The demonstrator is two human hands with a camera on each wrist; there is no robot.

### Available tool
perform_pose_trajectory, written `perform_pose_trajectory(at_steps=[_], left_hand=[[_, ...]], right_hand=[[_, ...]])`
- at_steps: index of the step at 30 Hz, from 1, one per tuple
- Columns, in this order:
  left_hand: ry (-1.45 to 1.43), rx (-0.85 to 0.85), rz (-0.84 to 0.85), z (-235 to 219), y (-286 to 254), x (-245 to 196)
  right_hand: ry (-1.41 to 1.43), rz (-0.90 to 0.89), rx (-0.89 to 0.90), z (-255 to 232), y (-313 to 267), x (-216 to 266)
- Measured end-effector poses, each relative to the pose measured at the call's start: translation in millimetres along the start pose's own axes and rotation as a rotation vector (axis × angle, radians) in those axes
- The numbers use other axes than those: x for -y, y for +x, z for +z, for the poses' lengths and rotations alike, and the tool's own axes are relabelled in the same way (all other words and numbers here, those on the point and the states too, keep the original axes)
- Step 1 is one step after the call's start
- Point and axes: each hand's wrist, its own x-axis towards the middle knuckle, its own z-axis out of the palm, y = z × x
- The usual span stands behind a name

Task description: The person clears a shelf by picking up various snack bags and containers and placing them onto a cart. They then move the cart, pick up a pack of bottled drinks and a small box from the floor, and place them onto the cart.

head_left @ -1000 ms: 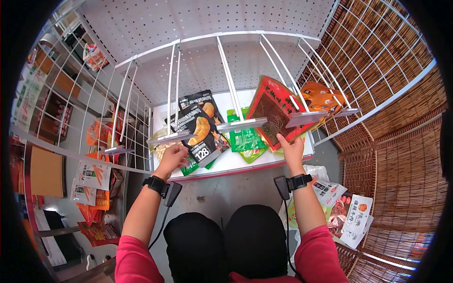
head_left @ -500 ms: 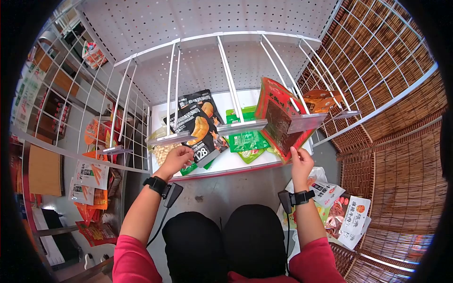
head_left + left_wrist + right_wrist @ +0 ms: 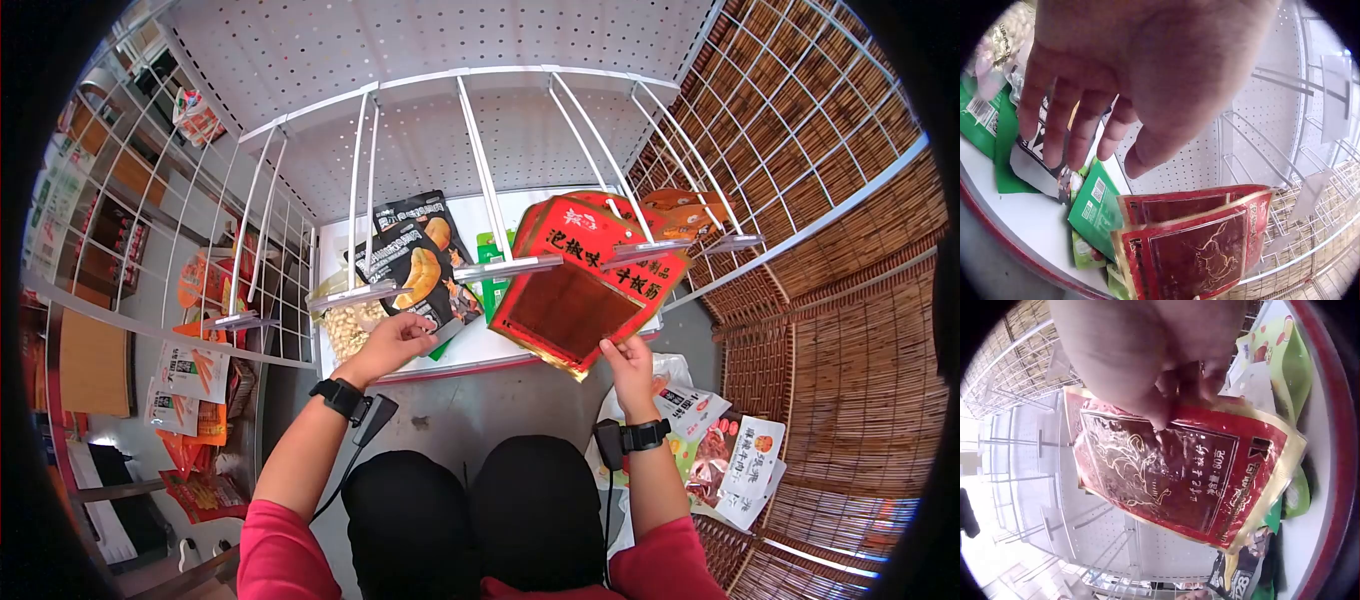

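My right hand [image 3: 630, 376] pinches the lower edge of a red snack packet [image 3: 585, 300] with a dark brown window, raised over the front of the white shelf. A second red packet [image 3: 1175, 206] stands close behind it in the left wrist view. In the right wrist view the thumb lies on the printed face of the held packet [image 3: 1141, 462]. My left hand [image 3: 395, 348] hovers with loosely extended fingers beside black snack packets [image 3: 420, 275], holding nothing. Under it lies a clear bag of pale pieces [image 3: 345, 330]. Green packets [image 3: 1094, 203] are partly hidden behind the red ones.
White display hooks [image 3: 487, 180] with clear label holders [image 3: 508, 267] jut out above the packets. Wire grid panels [image 3: 800, 130] flank both sides. Orange packets [image 3: 690, 208] lie at the shelf's right back. More packets lie on the floor at right [image 3: 725, 460].
The red packet has turned to face up and come left and nearer, with the second one showing behind it. My left hand has shifted slightly right, its fingers straighter.
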Motion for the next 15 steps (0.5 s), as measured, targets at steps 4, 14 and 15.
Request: perform_pose_trajectory(at_steps=[4, 14, 15], left_hand=[[0.048, 0.04, 0.01, 8, -2, -10], [0.458, 0.282, 0.403, 34, -11, -37], [0.414, 0.269, 0.336, 36, -10, -36]], right_hand=[[-0.027, 0.064, 0.019, -9, -17, 12], [-0.289, 0.119, 0.398, 13, -15, 4], [-0.273, 0.126, 0.453, 15, -11, 0]])
